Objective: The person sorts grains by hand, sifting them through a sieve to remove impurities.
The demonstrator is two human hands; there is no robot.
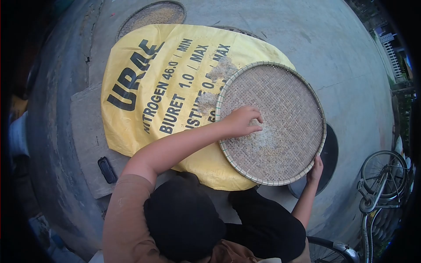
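**Tray held at rim, other hand in the grain**

- near right: bicycle (pixel 382 179) parked on the concrete floor (pixel 351 65), well apart from the work
- near left: small black object (pixel 107 169) lies flat on the floor, just off the sack's near edge
- right hand (pixel 315 168) is clamped on the near-right rim of the woven tray (pixel 289 92), fingers wrapped over the edge
- dark round lid (pixel 332 151) sits under the tray's right side, mostly hidden
- the tray is round and lies roughly flat, its left half over the yellow sack (pixel 153 87), its right half over the floor
- grain (pixel 265 141) is a thin pale patch on the tray's near-centre weave
- left hand (pixel 240 120) rests on the tray's left part, touching the grain's edge, fingers curled down; can't tell if it holds any grain
- spilled grain (pixel 221 69) lies on the sack just beyond the tray's far-left rim
- far: second tray (pixel 153 15) with grain, partly under the sack's far edge
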